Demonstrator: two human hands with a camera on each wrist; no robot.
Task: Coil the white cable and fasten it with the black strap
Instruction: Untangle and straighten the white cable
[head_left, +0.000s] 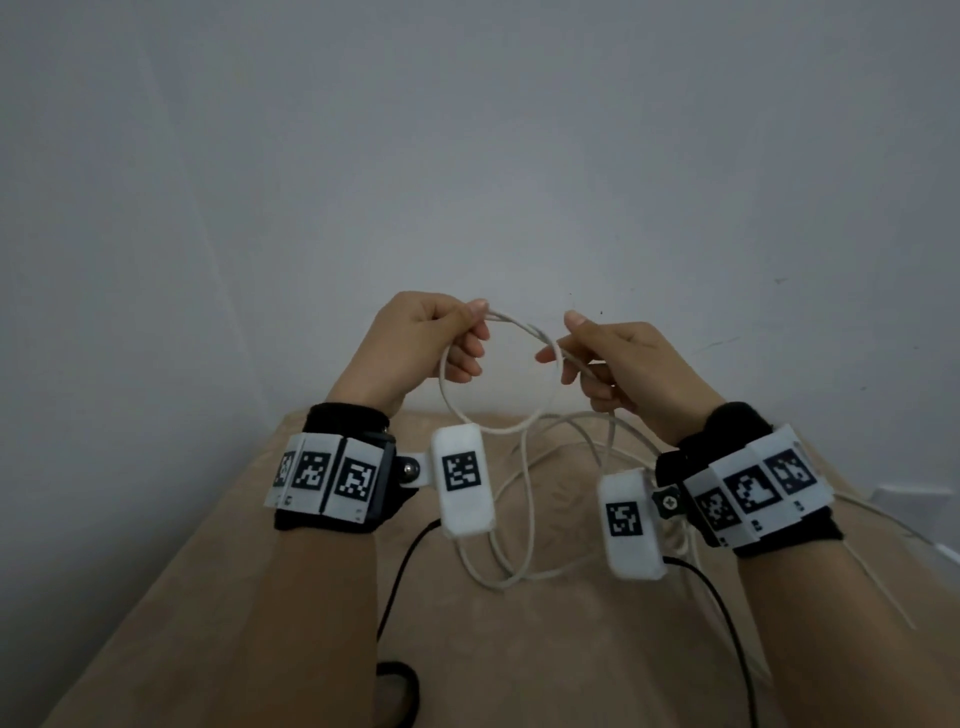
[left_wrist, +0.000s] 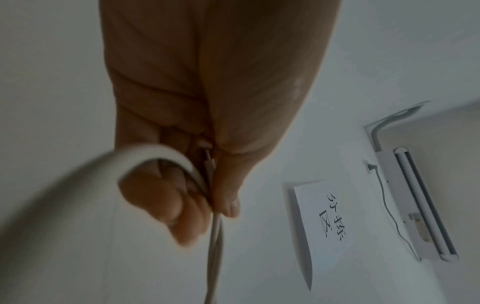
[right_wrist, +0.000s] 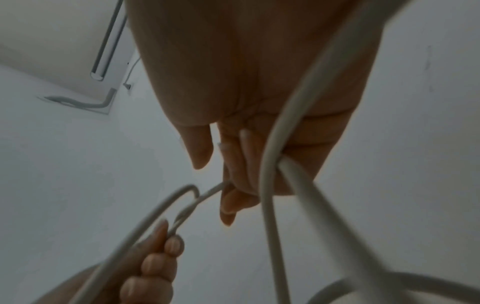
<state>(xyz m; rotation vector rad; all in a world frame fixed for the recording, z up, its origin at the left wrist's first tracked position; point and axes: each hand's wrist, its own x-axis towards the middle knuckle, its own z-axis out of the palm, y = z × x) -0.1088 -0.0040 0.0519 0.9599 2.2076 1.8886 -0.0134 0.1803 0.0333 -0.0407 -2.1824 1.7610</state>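
- My left hand (head_left: 415, 338) pinches the white cable (head_left: 498, 428) between thumb and forefinger at the upper left of a round loop, with the other fingers curled under it.
- From the left wrist view, two strands of the cable run side by side through that pinch, and one strand arcs out across my curled fingers (left_wrist: 166, 201).
- My right hand (head_left: 631, 366) grips the same loop on its right side, thumb raised, fingers curled around the strand.
- In the right wrist view, the cable comes across my palm and bends sharply where my fingers (right_wrist: 233, 185) close on it.
- The loop hangs in the air between my two hands, above the beige surface (head_left: 208, 597).
- The rest of the cable trails down from the loop and lies in loose curves on that surface, between my wrists.
- The black strap (head_left: 402, 686) lies curled on the surface near my left forearm, well apart from the loop.
- Both wrists carry black bands with white marker blocks (head_left: 462, 480).
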